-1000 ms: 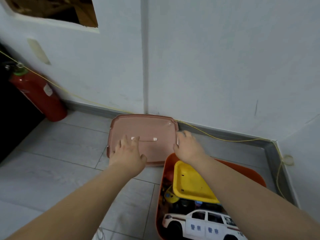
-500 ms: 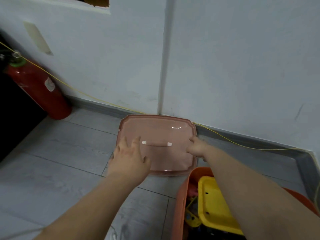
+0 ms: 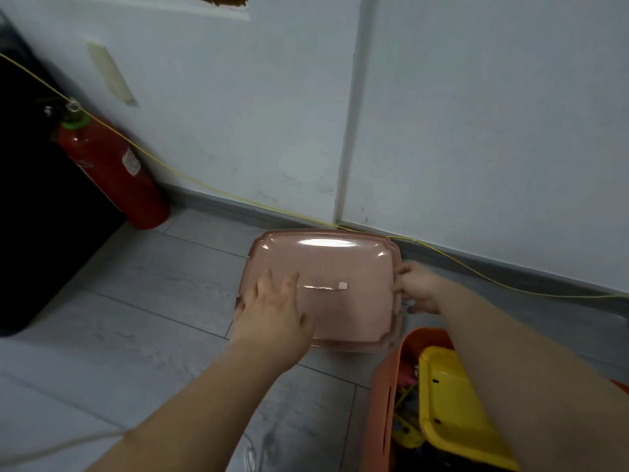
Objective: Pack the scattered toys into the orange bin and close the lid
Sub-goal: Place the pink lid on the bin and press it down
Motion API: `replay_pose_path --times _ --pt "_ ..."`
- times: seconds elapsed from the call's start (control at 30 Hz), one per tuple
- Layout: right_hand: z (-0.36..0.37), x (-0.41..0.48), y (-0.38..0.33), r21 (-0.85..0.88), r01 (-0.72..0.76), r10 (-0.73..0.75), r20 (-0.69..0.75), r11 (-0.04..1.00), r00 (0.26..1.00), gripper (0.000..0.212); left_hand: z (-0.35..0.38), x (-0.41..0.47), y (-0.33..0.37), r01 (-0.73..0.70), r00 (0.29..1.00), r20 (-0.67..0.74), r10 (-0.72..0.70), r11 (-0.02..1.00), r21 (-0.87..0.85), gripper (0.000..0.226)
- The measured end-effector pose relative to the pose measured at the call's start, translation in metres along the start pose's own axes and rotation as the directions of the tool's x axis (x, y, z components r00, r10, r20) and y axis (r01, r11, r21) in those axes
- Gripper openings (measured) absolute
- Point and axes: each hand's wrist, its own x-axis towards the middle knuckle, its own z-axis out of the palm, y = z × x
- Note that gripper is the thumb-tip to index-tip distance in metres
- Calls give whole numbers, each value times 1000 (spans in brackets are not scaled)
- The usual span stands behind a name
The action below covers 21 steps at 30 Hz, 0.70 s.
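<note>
The pink-orange lid (image 3: 343,267) lies flat on the grey floor by the wall, its top handle showing. My left hand (image 3: 272,315) rests spread over the lid's near left corner, fingers apart. My right hand (image 3: 417,291) grips the lid's right edge with curled fingers. The orange bin (image 3: 384,396) stands at the lower right, just in front of the lid. Inside it sits a yellow toy tray (image 3: 452,413) over several small toys; my right forearm hides much of the bin.
A red fire extinguisher (image 3: 109,172) leans in the left corner beside a dark cabinet (image 3: 30,199). A thin yellow cord (image 3: 476,270) runs along the baseboard behind the lid. Grey floor tiles (image 3: 136,318) spread to the left.
The view has shifted left and closer, so the bin sits lower right. My right hand has slid from the lid's near corner to its right edge and curled around it.
</note>
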Motion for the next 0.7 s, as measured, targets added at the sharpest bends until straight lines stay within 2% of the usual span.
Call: replay_pose_path --times 0.03,0.1,0.17,0.2,0.3,0.37,0.47,0.6,0.7 --pt "1 -1 -2 70 26 -23 -32 997 999 38 0 0 0 4 1000 5 -4 1000 12 75" --pt "1 -9 -9 185 80 -66 -82 979 994 55 -1 -2 1 2 1000 16 -3 1000 27 75" --pt "-1 -18 -13 255 110 -92 -81 961 992 75 -2 -5 4 1 1000 23 -2 999 38 74" --pt "-2 -24 -15 281 112 -100 -57 953 993 79 -3 -6 5 4 1000 28 -5 999 40 74" --pt "-9 -49 -22 294 137 -150 25 946 988 59 -6 -8 10 0 1000 27 -1 1000 31 73" --pt "-17 -65 -29 300 198 -211 12 933 977 58 -10 -11 14 -18 1000 17 18 1000 20 73" --pt "-30 -87 -43 182 349 -348 -40 919 937 57 -15 -15 19 -45 999 -17 45 999 0 74" --pt "-60 -123 -51 -23 534 -534 -75 845 842 36 -24 -24 31 -59 994 -94 54 997 -52 82" --pt "-90 -148 -42 -304 596 -658 -168 743 734 23 -33 -31 40 -89 977 -205 66 990 -107 96"
